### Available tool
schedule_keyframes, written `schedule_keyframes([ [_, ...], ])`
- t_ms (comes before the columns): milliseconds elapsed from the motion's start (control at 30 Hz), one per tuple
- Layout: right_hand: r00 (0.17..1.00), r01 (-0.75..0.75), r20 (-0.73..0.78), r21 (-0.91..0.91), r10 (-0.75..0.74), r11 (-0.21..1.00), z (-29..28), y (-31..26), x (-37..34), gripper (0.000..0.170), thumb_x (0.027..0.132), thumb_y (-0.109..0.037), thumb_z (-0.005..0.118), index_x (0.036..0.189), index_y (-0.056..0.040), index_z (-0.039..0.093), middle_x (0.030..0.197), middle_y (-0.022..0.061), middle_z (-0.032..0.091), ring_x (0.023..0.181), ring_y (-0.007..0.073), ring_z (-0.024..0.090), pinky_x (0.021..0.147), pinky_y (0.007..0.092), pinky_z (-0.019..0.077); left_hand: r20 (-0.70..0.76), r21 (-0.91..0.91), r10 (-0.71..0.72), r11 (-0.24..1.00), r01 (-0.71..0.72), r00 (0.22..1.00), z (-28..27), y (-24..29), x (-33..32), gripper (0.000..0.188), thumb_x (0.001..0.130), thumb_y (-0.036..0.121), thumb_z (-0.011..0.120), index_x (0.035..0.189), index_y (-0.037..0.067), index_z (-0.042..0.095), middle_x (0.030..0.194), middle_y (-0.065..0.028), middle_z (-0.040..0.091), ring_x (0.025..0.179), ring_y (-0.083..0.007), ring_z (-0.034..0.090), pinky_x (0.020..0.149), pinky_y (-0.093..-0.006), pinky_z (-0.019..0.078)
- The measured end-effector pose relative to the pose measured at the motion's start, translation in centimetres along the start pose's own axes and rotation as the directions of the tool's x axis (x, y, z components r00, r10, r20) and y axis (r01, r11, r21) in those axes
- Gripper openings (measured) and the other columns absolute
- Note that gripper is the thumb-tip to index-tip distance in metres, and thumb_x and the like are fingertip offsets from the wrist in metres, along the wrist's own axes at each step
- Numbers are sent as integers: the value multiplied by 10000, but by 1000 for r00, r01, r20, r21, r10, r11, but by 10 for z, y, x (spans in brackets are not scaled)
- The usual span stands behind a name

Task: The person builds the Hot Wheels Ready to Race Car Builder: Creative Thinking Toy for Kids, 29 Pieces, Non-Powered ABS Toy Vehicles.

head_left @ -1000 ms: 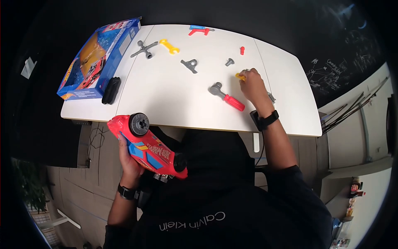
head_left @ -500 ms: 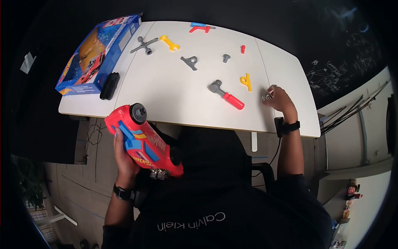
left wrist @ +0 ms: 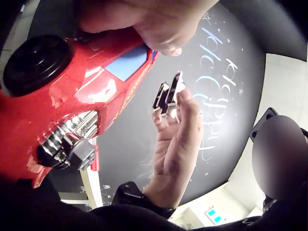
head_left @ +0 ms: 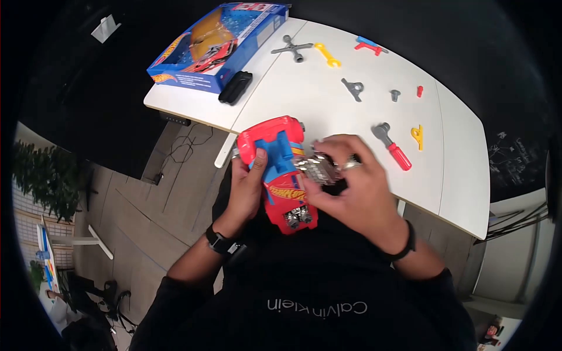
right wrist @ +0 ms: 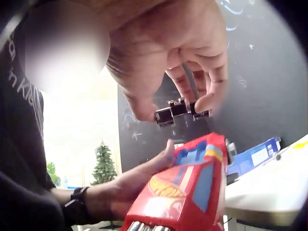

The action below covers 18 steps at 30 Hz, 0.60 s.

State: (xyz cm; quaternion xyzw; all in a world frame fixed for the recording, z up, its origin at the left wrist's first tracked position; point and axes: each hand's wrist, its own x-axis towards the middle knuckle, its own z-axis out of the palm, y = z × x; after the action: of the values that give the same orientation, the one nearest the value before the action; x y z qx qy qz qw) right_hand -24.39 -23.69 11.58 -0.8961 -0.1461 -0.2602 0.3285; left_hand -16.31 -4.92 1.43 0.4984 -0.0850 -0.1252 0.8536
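In the head view my left hand (head_left: 246, 190) grips a red toy car (head_left: 287, 192) by its side, over my lap at the table's near edge. The car has a blue recess (head_left: 275, 153) in its rear and a chrome engine (head_left: 298, 216) at its front end. My right hand (head_left: 369, 193) pinches a ribbed chrome car part (head_left: 319, 168) between thumb and fingers, close beside the recess. From the right wrist, this chrome part (right wrist: 180, 113) shows above the car (right wrist: 192, 168), with a gap between them.
On the white table (head_left: 293, 96) lie a toy hammer (head_left: 389, 143), a yellow clip-like piece (head_left: 417, 136), a grey bolt (head_left: 395, 95), a red bolt (head_left: 420, 91), a grey bracket (head_left: 353, 89), a yellow wrench (head_left: 328, 55), a grey cross wrench (head_left: 291, 49) and a toy drill (head_left: 370, 45). A blue box (head_left: 219, 50) stands left.
My right hand let go of the yellow piece, took the chrome part from the table's right side and brought it left to the car. The car has turned its top upward.
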Motion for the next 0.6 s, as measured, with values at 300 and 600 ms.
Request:
schedule_keyframes([
  [300, 991, 104, -79, -91, -111, 990, 75, 5, 12, 320, 778, -199, 834, 911, 32, 656, 1069, 115, 572, 925, 290, 577, 828, 382, 517, 32, -83, -55, 995, 58, 998, -22, -21, -1, 476, 1059, 459, 512, 1304, 53, 468, 1222, -101, 614, 1096, -141, 622, 923, -321, 538],
  [600, 991, 114, -68, -61, -118, 992, 75, 24, 7, 319, 841, -71, 769, 1130, 16, 665, 1177, 123, 574, 1087, 354, 545, 915, 428, 488, 40, -135, -18, 991, 23, 999, -2, -6, -5, 328, 1051, 201, 584, 1315, 42, 473, 1225, -97, 629, 1116, -150, 629, 950, -331, 537],
])
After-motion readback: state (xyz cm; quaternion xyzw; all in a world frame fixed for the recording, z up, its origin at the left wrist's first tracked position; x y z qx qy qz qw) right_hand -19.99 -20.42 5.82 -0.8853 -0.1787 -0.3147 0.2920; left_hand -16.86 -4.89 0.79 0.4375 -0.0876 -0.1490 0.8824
